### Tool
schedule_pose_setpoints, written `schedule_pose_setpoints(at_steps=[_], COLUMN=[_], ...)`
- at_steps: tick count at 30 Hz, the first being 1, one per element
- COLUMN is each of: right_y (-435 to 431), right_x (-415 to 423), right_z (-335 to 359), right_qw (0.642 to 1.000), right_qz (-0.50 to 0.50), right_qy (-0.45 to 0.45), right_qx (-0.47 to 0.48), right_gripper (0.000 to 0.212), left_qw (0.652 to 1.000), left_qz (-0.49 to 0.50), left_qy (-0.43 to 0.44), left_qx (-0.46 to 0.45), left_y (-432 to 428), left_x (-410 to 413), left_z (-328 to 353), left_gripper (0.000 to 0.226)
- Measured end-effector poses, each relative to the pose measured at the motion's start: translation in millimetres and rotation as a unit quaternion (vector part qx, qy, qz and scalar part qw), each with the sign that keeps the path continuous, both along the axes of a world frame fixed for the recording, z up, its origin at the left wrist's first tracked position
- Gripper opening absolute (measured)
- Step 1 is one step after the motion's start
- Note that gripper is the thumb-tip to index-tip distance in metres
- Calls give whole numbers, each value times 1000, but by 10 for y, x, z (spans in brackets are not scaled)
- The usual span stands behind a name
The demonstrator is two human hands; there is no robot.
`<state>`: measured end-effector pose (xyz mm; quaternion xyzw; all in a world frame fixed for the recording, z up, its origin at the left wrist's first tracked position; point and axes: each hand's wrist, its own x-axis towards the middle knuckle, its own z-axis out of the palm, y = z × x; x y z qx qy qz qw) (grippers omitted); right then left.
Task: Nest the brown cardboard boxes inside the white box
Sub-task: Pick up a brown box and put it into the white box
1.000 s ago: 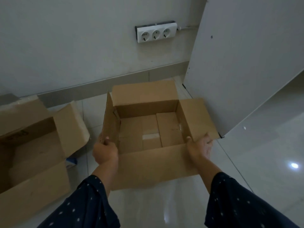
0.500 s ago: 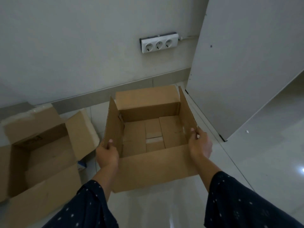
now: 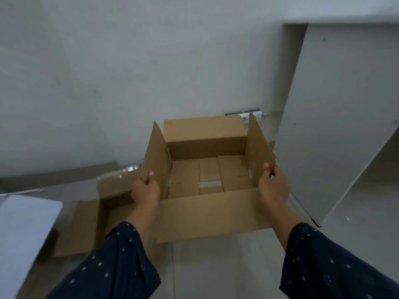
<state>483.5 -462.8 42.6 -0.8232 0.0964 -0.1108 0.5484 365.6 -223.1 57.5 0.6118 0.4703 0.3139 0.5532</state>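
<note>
An open brown cardboard box (image 3: 207, 212) is held up in front of me, its inside bare. My left hand (image 3: 146, 190) grips its left side flap and my right hand (image 3: 273, 186) grips its right side flap, both flaps standing upright. A second, larger brown box (image 3: 86, 223) lies open on the floor to the left, partly hidden by my left arm. A white box flap or lid (image 3: 23, 234) shows at the far left edge; the remainder of it is out of frame.
A grey wall stands close behind the boxes. A white panel (image 3: 336, 126) leans or stands at the right. A power strip (image 3: 246, 115) on the wall peeks over the held box. Glossy floor tiles (image 3: 216, 266) lie below.
The held box has risen off the floor and shifted left toward the larger box. Its right flap went from splayed out to upright. The white box has come into view at left.
</note>
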Motion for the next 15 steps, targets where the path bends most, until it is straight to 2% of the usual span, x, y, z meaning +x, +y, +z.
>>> schedule_pose_setpoints(at_steps=[4,10,15], right_y=[520,1453,2340], right_x=[-390,-1151,-1860], right_z=[392,884,1141], right_qw=[999,992,983], right_qz=[14,90,145], right_qy=[-7,-39,-54], right_qx=[44,81,95], right_gripper=[36,37,38], left_qw=[999,992,985], left_qz=[34,76,124], left_qy=[-27,-77,-76], left_qx=[34,68,95], left_y=[487,1323,2095], left_x=[-571,-1570,-2437], left_z=[479,992,1299], left_gripper=[20,29,40])
